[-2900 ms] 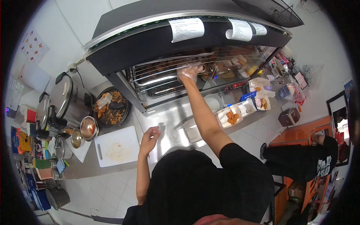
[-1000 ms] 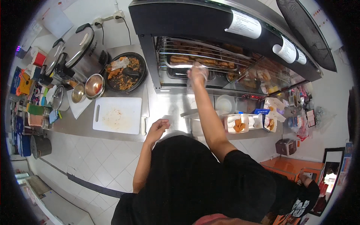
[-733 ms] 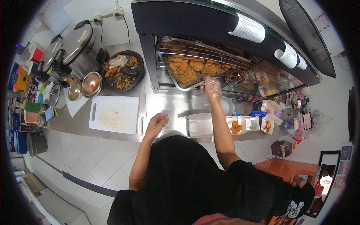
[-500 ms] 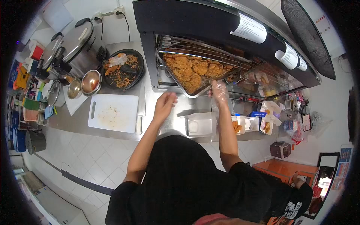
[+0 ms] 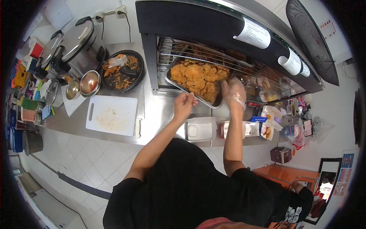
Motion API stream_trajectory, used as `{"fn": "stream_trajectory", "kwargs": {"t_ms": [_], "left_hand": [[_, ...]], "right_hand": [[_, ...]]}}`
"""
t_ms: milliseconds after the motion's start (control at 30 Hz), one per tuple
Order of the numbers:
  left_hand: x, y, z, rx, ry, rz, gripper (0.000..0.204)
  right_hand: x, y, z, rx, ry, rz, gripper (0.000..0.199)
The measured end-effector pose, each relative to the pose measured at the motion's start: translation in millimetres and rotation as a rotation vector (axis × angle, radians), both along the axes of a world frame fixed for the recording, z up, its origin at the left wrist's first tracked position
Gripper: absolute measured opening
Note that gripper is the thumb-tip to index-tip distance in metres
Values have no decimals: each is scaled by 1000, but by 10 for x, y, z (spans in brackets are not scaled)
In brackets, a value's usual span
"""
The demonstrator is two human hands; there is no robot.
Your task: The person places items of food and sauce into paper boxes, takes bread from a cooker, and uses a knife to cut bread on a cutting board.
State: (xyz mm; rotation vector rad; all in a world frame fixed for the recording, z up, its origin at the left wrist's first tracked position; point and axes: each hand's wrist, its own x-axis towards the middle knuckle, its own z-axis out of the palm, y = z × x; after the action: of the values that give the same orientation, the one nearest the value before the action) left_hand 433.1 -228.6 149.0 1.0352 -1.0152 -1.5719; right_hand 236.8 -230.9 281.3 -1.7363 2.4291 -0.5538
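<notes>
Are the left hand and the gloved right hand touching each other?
Apart. The head view shows part of the metal tray between the left hand and the gloved right hand.

A white wall (image 5: 114,26) rises at eleven o'clock behind the shiny metal surface (image 5: 160,108); pale floor tiles (image 5: 91,162) spread at eight, an orange cabinet (image 5: 271,170) stands at four.
</notes>
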Motion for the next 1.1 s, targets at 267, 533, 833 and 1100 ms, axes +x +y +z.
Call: {"fn": "stream_trajectory", "kwargs": {"t_ms": [267,533,833,1100], "left_hand": [[-249,275,-36,6,62,75,31],[-85,64,-8,-18,14,129,27],[351,-1110,-249,-12,266,371,25],[189,-215,33,161,145,243,34]], "right_hand": [[795,-502,-298,-48,207,398,57],[397,-571,-368,-170,-339,428,61],[212,271,-231,-433,-1517,-6,33],[-342,1442,-1104,-191,-909,134,42]]}}
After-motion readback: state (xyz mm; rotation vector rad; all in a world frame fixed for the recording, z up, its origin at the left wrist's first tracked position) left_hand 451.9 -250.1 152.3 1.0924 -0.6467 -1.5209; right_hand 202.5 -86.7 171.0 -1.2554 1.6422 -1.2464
